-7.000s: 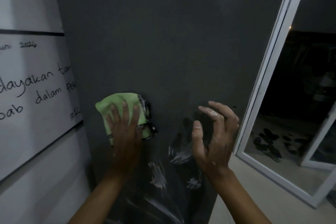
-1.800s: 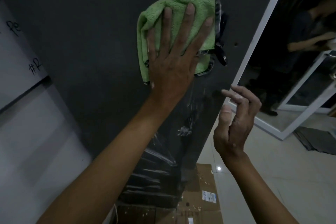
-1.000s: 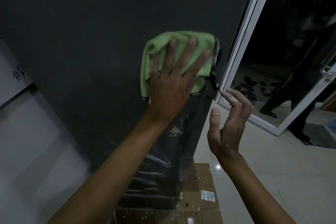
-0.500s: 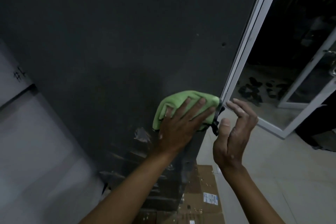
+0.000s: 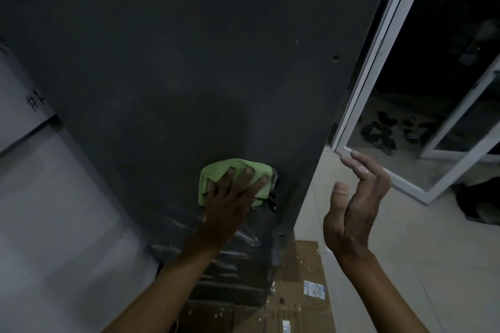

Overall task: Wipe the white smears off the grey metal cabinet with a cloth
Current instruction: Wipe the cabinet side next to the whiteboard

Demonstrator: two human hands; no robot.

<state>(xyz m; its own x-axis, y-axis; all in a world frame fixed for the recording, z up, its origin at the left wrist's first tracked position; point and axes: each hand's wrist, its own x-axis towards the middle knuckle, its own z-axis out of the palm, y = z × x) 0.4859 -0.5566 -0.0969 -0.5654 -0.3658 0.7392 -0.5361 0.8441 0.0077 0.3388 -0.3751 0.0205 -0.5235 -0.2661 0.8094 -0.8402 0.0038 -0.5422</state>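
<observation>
Left hand (image 5: pixel 229 204): we press it flat, fingers spread, on the green cloth (image 5: pixel 233 176) against the grey cabinet (image 5: pixel 189 62).
Cloth: bunched under our left fingers, its black edging (image 5: pixel 272 199) hanging just right of them.
White smears (image 5: pixel 227 251): streaks on the cabinet face just below our left hand and along the wrist.
Right hand (image 5: pixel 354 205): we hold it open and empty, fingers loosely curled, apart from the cabinet's edge, off to the right of the left hand.
Cardboard (image 5: pixel 303 295): flattened on the floor below both hands.
</observation>
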